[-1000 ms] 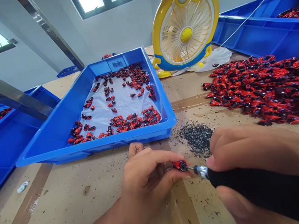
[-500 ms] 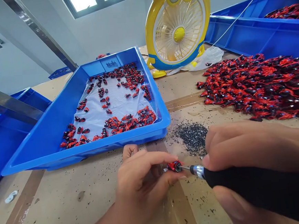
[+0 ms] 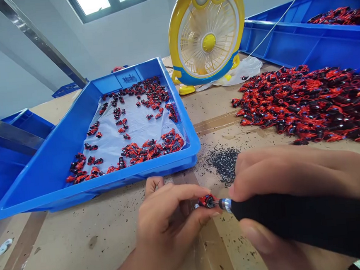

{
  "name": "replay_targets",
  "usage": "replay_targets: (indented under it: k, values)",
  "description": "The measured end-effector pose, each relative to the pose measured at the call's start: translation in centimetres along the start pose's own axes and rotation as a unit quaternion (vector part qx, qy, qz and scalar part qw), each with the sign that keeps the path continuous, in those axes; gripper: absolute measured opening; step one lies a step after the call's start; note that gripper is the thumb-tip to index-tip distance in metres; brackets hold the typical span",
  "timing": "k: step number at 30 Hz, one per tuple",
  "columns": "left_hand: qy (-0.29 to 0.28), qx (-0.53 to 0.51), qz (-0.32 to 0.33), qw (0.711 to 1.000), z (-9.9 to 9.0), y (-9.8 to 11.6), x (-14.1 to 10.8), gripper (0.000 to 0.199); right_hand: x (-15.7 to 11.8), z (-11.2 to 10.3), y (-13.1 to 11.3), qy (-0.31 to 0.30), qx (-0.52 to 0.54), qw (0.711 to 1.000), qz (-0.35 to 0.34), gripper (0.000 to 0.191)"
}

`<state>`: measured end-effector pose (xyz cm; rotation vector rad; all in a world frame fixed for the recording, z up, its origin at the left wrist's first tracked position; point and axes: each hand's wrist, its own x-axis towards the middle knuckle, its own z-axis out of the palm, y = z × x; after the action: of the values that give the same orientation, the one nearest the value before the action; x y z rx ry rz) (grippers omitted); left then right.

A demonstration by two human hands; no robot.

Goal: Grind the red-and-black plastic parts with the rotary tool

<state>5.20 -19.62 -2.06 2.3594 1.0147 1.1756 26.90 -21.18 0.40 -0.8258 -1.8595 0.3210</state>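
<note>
- While the left hand (image 3: 164,217) pinches a red-and-black part (image 3: 207,201) over the tabletop (image 3: 77,259), the right hand (image 3: 276,173) grips a black tool (image 3: 292,217).
- The tool's thin shaft (image 3: 217,203) reaches the part's dark end.

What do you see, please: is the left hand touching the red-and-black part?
Touching: the head view shows the left hand pinching the red-and-black part, thumb below.
</note>
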Motion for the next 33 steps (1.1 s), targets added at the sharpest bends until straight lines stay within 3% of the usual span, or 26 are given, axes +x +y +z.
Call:
replay_targets:
  k: [15,20,27,33]
  values:
    - [0.004,0.01,-0.007,1.0,0.1,-0.2,-0.2,0.004,0.6,-1.2,0.5,-0.054,-0.07,0.996,-0.017,0.017]
    - [0.007,0.016,0.009,1.0,0.0,-0.1,0.0,0.005,0.5,-0.8,0.5,-0.044,-0.06,0.997,-0.013,0.016]
    - [0.001,0.012,-0.017,1.0,0.2,-0.3,-0.3,0.006,0.4,-0.5,0.6,-0.022,-0.074,0.997,-0.014,0.013]
    - [-0.002,-0.013,-0.028,1.0,0.3,-0.6,-0.6,0.007,0.7,0.3,0.0,0.031,-0.05,0.998,0.031,0.023]
